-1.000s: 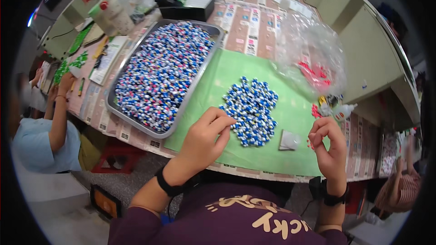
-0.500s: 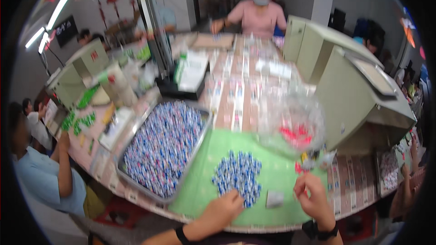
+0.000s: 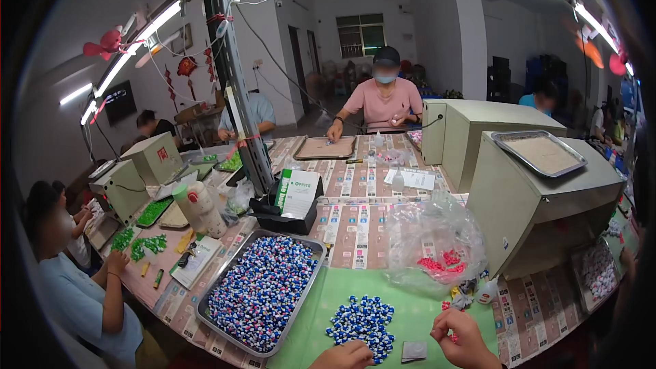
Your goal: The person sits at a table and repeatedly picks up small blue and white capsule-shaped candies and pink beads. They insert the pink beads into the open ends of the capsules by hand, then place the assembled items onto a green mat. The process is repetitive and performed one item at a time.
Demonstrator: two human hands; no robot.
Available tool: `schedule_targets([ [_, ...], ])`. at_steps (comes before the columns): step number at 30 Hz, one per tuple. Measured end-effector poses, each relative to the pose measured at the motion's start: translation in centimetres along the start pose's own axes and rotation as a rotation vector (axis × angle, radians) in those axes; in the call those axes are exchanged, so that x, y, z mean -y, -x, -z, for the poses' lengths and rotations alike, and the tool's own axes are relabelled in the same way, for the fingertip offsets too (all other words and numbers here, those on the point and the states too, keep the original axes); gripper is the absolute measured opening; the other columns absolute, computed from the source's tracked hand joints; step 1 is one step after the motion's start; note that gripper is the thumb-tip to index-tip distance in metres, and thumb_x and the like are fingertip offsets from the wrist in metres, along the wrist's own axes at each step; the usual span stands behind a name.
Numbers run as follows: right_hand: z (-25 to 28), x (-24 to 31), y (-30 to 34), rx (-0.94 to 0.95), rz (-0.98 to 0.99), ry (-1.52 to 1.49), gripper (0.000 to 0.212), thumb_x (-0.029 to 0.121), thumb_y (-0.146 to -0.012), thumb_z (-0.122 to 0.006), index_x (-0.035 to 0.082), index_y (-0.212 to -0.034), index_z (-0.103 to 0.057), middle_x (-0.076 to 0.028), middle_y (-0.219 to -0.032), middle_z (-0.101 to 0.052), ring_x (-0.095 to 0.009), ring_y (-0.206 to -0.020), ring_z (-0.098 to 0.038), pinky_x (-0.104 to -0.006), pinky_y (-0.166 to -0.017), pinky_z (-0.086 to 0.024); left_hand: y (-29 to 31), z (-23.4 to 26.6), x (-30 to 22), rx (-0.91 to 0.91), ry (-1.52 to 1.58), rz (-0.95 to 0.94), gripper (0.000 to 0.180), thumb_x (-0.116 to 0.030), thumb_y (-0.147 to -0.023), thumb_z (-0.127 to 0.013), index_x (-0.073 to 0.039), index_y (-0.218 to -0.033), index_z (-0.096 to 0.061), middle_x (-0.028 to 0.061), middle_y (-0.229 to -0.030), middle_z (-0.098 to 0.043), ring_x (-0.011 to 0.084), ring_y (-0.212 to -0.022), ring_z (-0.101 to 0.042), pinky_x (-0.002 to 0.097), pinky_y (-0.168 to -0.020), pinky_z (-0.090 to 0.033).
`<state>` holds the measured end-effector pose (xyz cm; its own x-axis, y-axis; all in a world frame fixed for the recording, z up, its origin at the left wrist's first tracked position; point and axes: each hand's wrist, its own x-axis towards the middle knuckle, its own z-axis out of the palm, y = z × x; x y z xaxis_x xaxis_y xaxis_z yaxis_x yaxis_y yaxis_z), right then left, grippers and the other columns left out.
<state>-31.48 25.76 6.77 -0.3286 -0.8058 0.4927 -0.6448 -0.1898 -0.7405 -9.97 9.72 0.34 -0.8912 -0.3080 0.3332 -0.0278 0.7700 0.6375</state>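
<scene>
Down at the near edge, the left hand [image 3: 350, 355] sits curled right at the near side of the pile of blue-and-white beads [image 3: 362, 324]. Its fingers look bunched together, but only the knuckles show, so I can't tell if they're pinching anything. The right hand [image 3: 466, 342] is just right of the pile with its fingers curled in too, and something small and red peeks out beside it; can't say whether it's actually held.

The pile lies on the green mat [image 3: 424, 301] on the tabletop, between the two hands. Those pieces look like small hard plastic bits: light, smooth, and likely to roll or scatter if nudged. My guess is you'd pick one at a time with fingertip and thumb off the loose edge of the heap, not dig into the middle.

A small grey square packet [image 3: 413, 350] lies on the mat between the hands. To the left, a metal tray [image 3: 301, 311] is heaped with the same blue-and-white pieces. On the far right of the mat is a crumpled clear plastic bag [image 3: 434, 246] with red pieces inside.

Both wrists and forearms are cut off by the bottom edge, and the picture bends hard near the rim. On the left, a person in a light blue shirt [image 3: 75, 304] works near some green parts [image 3: 140, 244].
</scene>
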Motion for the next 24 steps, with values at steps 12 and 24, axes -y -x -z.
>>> schedule_targets([
  [12,-4.5,3.2,0.2,0.011,0.145,-0.197,0.018,-0.007,-0.078,-0.067,0.005,-0.083,-0.055,-0.010,-0.088,-0.060,-0.030,-0.084,-0.057,-0.0364,-0.076,-0.043,-3.2,1.5,-3.8,0.135,1.190,0.420,0.014,-0.019,-0.096,-0.063,-0.005,-0.098,-0.068,-0.0004,-0.083,-0.065,0.0074,-0.072,-0.059,0.0222,-0.065,-0.047],
  [24,-2.6,3.1,-0.2,0.049,0.564,0.208,0.013,0.001,-0.073,-0.066,0.007,-0.081,-0.057,-0.008,-0.091,-0.062,-0.027,-0.079,-0.059,-0.0396,-0.075,-0.047,-2.9,0.8,-2.4,0.174,1.021,0.357,0.016,-0.019,-0.098,-0.060,-0.005,-0.094,-0.066,-0.0006,-0.078,-0.063,0.0060,-0.067,-0.055,0.0208,-0.058,-0.043],
])
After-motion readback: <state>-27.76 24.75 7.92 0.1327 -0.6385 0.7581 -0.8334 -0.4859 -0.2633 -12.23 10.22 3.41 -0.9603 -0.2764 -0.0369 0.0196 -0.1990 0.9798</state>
